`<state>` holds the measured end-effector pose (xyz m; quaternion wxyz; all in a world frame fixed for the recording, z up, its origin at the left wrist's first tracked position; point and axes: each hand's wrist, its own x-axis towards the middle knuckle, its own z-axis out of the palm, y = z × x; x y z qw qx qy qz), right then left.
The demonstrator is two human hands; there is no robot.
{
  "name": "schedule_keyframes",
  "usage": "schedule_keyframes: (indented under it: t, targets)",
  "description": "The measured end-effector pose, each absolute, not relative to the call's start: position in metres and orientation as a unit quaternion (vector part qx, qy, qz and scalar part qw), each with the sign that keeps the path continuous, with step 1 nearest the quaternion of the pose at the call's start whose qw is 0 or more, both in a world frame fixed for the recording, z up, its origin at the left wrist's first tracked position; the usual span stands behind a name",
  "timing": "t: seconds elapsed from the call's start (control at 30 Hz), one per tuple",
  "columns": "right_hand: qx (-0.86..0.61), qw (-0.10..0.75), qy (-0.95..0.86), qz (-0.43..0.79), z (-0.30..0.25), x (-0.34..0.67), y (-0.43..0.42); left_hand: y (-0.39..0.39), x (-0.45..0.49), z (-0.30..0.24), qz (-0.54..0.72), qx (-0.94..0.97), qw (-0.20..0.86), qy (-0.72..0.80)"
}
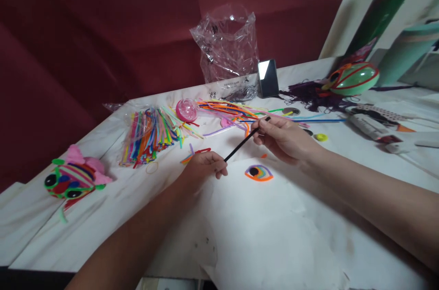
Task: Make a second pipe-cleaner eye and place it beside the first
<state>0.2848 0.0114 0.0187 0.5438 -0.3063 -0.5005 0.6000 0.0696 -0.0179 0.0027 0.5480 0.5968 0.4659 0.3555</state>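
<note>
A short black pipe cleaner (241, 144) is stretched on a slant between my two hands, above the white table (260, 226). My left hand (208, 163) pinches its lower end, and my right hand (279, 136) grips it near the upper end. Just below the right hand lies an eye shape (259, 173) made of coloured pipe cleaners, with a black centre and an orange edge. Beyond the left hand are a few short coloured pieces (192, 154), partly hidden by that hand.
Bundled pipe cleaners (151, 134) in plastic, a pink bowl (187, 110) and a phone (268, 78) stand at the back. A colourful fish figure (77, 175) sits left. On the right are a green balloon-like figure (356, 79), a glue gun (370, 127) and a yellow disc (321, 137).
</note>
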Motion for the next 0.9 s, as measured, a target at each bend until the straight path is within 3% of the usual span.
schedule_keyframes:
  t: [0.23,0.9]
  targets:
    - [-0.329,0.544,-0.514,0.575,0.014,0.284,0.013,-0.013,0.067,-0.01,0.368,0.555,0.534,0.521]
    - [-0.307,0.549,-0.493,0.602,0.019,0.291,0.015,-0.023,0.068,0.0,0.393,0.623,0.51,0.445]
